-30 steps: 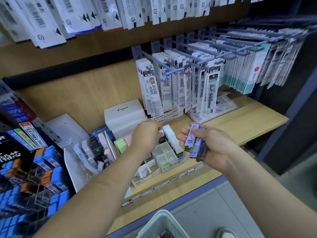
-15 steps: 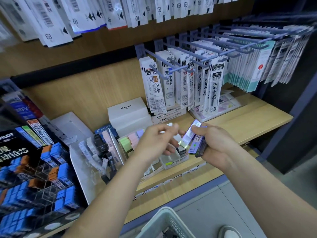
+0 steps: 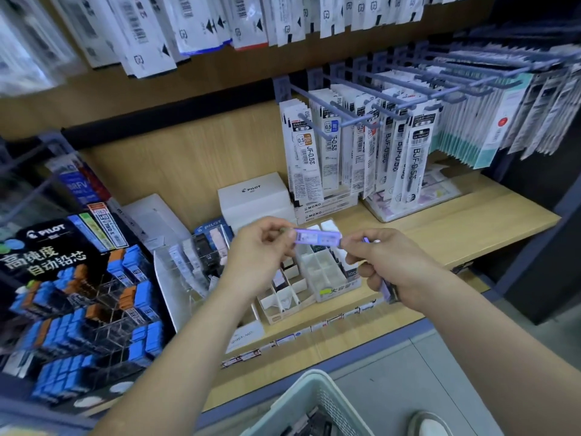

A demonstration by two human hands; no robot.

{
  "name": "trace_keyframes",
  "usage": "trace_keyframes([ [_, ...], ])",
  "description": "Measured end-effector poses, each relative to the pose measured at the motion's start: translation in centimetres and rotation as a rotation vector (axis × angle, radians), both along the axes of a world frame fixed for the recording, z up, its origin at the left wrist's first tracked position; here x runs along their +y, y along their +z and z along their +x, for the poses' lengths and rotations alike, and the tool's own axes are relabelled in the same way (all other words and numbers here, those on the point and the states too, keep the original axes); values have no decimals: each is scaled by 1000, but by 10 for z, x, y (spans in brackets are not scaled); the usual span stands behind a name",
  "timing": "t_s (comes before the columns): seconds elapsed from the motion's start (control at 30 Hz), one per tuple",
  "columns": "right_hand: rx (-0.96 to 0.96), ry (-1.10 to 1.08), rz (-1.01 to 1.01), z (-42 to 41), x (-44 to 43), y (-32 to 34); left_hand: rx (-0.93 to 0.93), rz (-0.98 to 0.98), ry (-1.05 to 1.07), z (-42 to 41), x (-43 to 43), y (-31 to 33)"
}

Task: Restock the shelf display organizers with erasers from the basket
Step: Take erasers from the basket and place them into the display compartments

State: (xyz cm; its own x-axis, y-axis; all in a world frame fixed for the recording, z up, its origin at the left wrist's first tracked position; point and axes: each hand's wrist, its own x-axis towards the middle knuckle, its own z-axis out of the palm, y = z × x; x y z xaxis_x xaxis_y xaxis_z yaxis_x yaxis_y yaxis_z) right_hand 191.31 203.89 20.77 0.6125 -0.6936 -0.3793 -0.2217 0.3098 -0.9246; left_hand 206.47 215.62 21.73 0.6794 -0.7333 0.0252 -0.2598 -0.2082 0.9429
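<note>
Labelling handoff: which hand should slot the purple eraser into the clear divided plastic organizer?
Probably left hand: it pinches only the purple eraser, above the clear divided plastic organizer; right hand also grips spare erasers.

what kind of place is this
Most likely a stationery shop aisle: hanging pen refill packs, a Pilot pencil-lead display and a strip of price labels all point to retail stationery.

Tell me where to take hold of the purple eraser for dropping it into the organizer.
Pinch the purple eraser at its left end, coming from the left with the left hand. It lies level, lengthwise between the hands, and the right hand, at its other end, also holds spare erasers.
</note>
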Motion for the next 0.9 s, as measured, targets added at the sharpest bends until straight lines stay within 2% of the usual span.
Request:
trace_keyframes([
  [0.17,-210,-154,366,6,-1,5,-235,7,58,35,21,11],
  [0.23,-280,-180,431,7,-1,6,-345,65,55,42,22,8],
  [0.33,-328,-203,443,10,0,4,-524,138,44,43,6,4],
  [0.57,-327,-247,416,12,-3,2,-767,292,-50,45,-43,-3],
  [0.77,-326,-214,407,10,-4,5,-899,484,-171,57,-69,-22],
  [0.9,-328,-181,387,10,0,8,-884,560,-186,62,-81,-31],
])
